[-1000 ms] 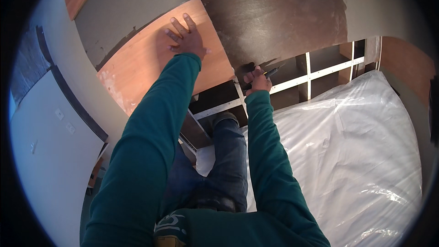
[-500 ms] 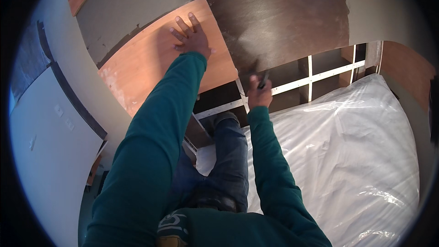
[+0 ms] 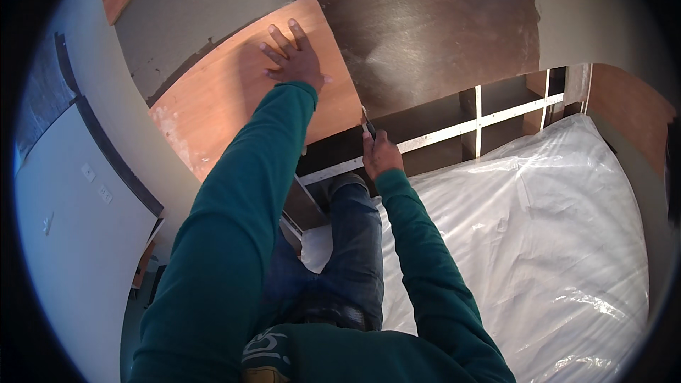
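Left hand [image 3: 294,57] spread flat, fingers wide, on the orange panel [image 3: 241,92] near its upper right corner, gripping nothing; likely pressing to steady the panel against the wall. Right hand [image 3: 381,156] closed around a small tool [image 3: 368,125], probably a knife or scraper, too small to tell, its tip at the seam where orange panel meets dark panel [image 3: 433,28], just at the lower edge of both. Held upright there, apparently to work along that joint while the other hand braces beside it. Below the panels, dark open compartments of a frame [image 3: 475,124] with pale edging strips. Underneath and to the right, mattress [image 3: 539,241] wrapped in clear plastic, reaching up to the frame. Jeans-clad knee [image 3: 351,234] resting at the mattress's left edge, close under the frame, presumably for reach. Grey wall [image 3: 213,0] above the panels.
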The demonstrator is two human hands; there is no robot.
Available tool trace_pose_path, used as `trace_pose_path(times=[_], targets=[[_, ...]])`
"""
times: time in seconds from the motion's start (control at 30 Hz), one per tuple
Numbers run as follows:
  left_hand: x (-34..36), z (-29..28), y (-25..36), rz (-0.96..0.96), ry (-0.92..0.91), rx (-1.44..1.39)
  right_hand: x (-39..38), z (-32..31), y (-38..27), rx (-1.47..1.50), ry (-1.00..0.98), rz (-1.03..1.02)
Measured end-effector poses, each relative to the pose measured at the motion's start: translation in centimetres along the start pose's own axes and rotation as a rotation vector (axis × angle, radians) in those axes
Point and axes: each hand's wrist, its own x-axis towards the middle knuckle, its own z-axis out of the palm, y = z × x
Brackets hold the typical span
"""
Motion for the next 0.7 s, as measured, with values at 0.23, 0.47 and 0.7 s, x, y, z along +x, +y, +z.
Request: trace_pose_path(times=[0.23, 0.47, 0.7], targets=[[0.0, 0.3, 0.0, 0.007, 0.033, 0.003, 0.8, -0.4, -0.5, -0.063, -0.056, 0.048], [0.2, 1.1, -0.3, 0.024, 0.041, 0.031, 1.8, 0.4, 0.6, -0.141, -0.062, 0.037], [-0.2, -0.1, -0.1, 0.014, 0.067, 0.015, -1.7, 1.3, 6.6, -0.25, -0.173, 0.058]])
